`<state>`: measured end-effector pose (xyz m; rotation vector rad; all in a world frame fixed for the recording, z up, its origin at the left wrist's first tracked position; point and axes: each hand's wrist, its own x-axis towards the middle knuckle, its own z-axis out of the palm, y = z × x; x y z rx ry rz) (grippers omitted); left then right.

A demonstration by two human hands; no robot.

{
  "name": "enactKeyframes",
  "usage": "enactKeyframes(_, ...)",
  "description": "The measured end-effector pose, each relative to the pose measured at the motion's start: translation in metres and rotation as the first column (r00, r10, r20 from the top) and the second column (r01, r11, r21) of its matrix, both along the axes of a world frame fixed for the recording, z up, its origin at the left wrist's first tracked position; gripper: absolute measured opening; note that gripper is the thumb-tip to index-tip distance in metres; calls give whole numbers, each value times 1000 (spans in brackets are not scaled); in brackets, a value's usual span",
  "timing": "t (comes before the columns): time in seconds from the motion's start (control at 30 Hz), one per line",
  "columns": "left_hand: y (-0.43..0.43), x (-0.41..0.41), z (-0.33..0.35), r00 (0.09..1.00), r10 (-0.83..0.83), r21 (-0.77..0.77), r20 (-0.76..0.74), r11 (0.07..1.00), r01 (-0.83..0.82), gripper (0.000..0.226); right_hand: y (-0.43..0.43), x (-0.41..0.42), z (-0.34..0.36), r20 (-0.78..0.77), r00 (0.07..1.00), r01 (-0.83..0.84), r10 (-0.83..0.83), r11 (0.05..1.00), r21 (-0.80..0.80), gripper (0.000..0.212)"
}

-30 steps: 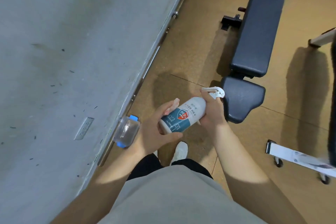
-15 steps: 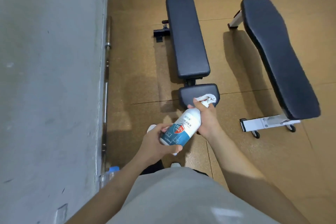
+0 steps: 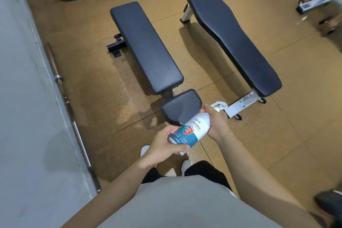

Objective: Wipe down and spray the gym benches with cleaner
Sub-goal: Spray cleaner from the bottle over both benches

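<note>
Both hands grasp spray bottle (image 3: pixel 190 130): left hand (image 3: pixel 164 146) cups base, right hand (image 3: pixel 216 122) wraps neck by trigger, likely readying nozzle. Bottle tilted over near seat pad of left bench (image 3: pixel 146 48); right bench (image 3: pixel 233 40) just beside, apparently both unsprayed.

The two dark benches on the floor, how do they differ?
The left bench has a straight rectangular pad plus a separate small seat pad; the right bench is one long pad with curved, tapering sides. The left bench's frame looks black, the right bench's white. Both have dark padded tops and lie flat, side by side.
</note>
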<state>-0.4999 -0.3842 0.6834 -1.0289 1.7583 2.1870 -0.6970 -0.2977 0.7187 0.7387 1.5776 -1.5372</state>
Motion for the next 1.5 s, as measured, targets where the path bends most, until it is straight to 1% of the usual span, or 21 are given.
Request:
enactKeyframes(0.07,-1,-9,-2,999,-30,8,13,1000,30,78,1,-7,0,-26,1000,11,-12,1000,-13,40)
enactKeyframes(0.17,3,-23,-2,999,-32,9,28,999,32,78,1,-20,0,-56,998,11,-13,999,-37,47)
enactKeyframes(0.27,8,-43,-1,999,-5,-1,40,1000,5,81,-1,-41,-2,-82,997,4,-4,1000,-3,41)
enactKeyframes(0.37,22,-62,-1,999,14,-5,37,1000,-14,72,5,-64,-9,-102,994,-45,49,998,44,29)
enactKeyframes(0.47,41,-87,0,998,48,-29,40,998,-47,64,16,-94,-19,-135,986,-93,95,995,23,19)
enactKeyframes(0.57,63,-125,0,994,83,-125,69,989,-74,58,25,-132,-25,-161,977,-151,143,988,-40,23)
enactKeyframes(0.67,99,-162,-1,968,201,-128,151,975,-183,63,40,-170,-28,-180,960,-226,213,972,-56,31)
enactKeyframes(0.8,148,-211,10,934,314,-216,169,936,-276,66,66,-224,-25,-168,928,-344,331,938,-51,24)
enactKeyframes(0.87,166,-230,18,911,369,-233,186,917,-324,68,75,-242,-24,-170,913,-381,371,924,-29,23)
enactKeyframes(1.0,196,-253,32,871,445,-244,210,886,-394,67,84,-260,-19,-156,884,-458,441,885,-90,13)
enactKeyframes(1.13,217,-263,38,858,476,-239,193,871,-430,63,92,-269,-10,-176,827,-557,534,822,-123,23)
enactKeyframes(1.23,222,-262,40,852,506,-207,132,855,-476,64,98,-269,-1,-258,768,-630,587,765,-134,28)
enactKeyframes(1.33,226,-258,40,837,543,-192,62,830,-524,57,101,-264,14,-297,719,-687,628,707,-170,34)
enactKeyframes(1.37,226,-258,41,841,540,-194,36,829,-524,55,100,-263,20,-311,720,-684,620,710,-168,32)
enactKeyframes(1.43,225,-259,43,859,513,-188,5,844,-503,55,97,-261,30,-344,723,-664,598,739,-110,27)
enactKeyframes(1.5,221,-256,43,880,475,-184,27,867,-462,59,95,-255,40,-365,721,-647,589,761,-50,24)
